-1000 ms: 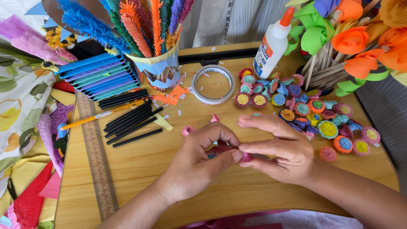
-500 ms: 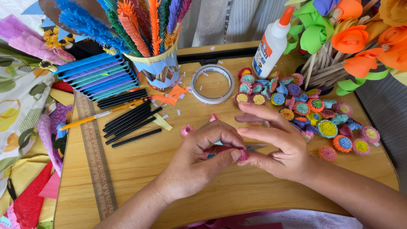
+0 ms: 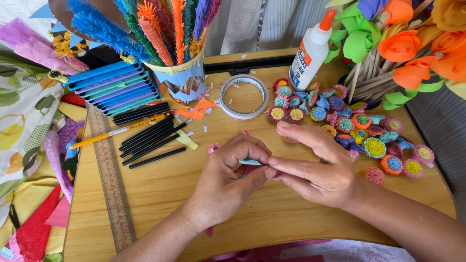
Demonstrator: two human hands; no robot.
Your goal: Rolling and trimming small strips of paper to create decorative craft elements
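Note:
My left hand (image 3: 228,179) and my right hand (image 3: 318,167) meet over the middle of a wooden table (image 3: 160,208). Between their pinched fingertips they hold a small light blue paper strip (image 3: 250,162) with pink fringed paper under it, mostly hidden by the fingers. A small pink paper roll (image 3: 214,147) lies just left of my left hand. Many finished little fringed paper flowers (image 3: 361,128) in mixed colours lie right behind my right hand.
A tape roll (image 3: 243,96) and white glue bottle (image 3: 312,52) stand at the back. A cup of fringed paper sticks (image 3: 180,73), black sticks (image 3: 148,136), a yellow pencil (image 3: 114,131), a ruler (image 3: 109,179) and folded blue paper strips (image 3: 114,87) are left. Paper roses (image 3: 412,53) fill the right corner.
Both hands stay pinched together at the same spot; the fingers have shifted slightly and the light blue strip shows more between them.

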